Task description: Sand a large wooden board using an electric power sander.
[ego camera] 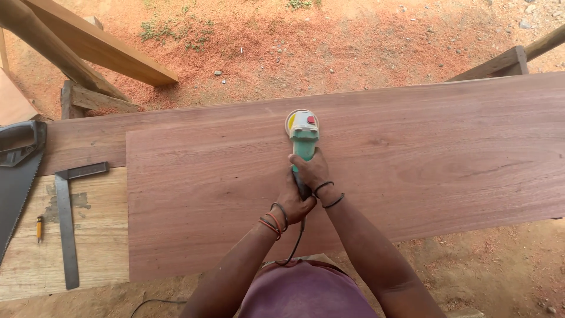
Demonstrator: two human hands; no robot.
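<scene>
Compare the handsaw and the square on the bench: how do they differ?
The handsaw has a wide toothed blade tapering toward the near edge, with a dark plastic handle; the square is a thin L of plain metal. The handsaw is cut off by the left frame edge; the square shows whole. Both lie flat on the pale bench, left of the reddish board, away from both hands.

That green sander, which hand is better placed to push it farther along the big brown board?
Probably the right hand. It grips the green sander farther forward, just behind its head, so it can steer. The left hand holds the rear of the handle, near the cord, and mostly steadies it on the board.
</scene>
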